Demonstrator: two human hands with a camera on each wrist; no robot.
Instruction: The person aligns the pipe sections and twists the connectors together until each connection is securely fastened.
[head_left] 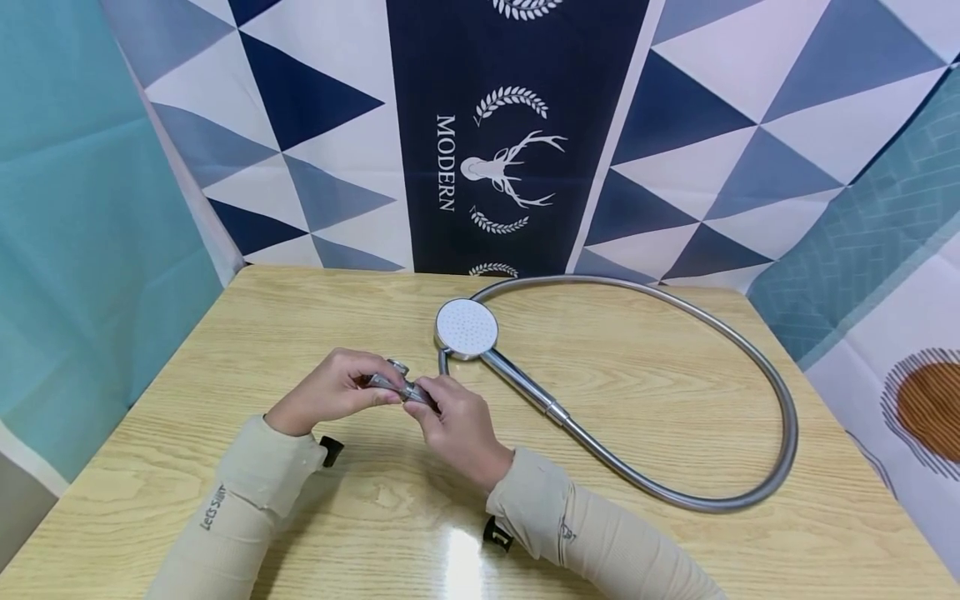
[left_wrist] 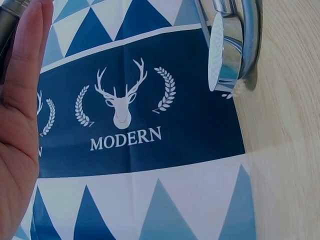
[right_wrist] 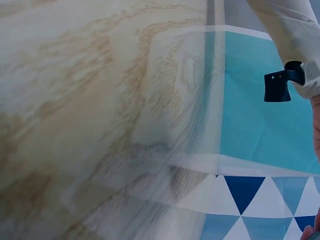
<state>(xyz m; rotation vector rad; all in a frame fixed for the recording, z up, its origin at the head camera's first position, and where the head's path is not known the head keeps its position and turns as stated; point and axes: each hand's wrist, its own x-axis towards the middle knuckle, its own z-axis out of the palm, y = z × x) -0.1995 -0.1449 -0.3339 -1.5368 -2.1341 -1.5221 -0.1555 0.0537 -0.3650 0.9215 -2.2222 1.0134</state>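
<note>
Seen from the head camera, with twelve o'clock at the table's far edge, the left hand pinches one end of a small metal fitting, while the right hand grips its other end at the left hand's four o'clock. The fitting lies between the two hands, above the wooden table; fingers cover much of it.

The shower head lies between one and two o'clock from the fitting, white perforated face up, its chrome handle pointing between four and five. From the handle, a metal hose loops out past three o'clock, back along the far edge and behind the shower head. A short stretch reappears below the head, running towards the right hand; whether it meets the fitting is hidden.

Black brackets sit by both cuffs, the left bracket and right bracket. At twelve o'clock hangs a deer-print cloth.
</note>
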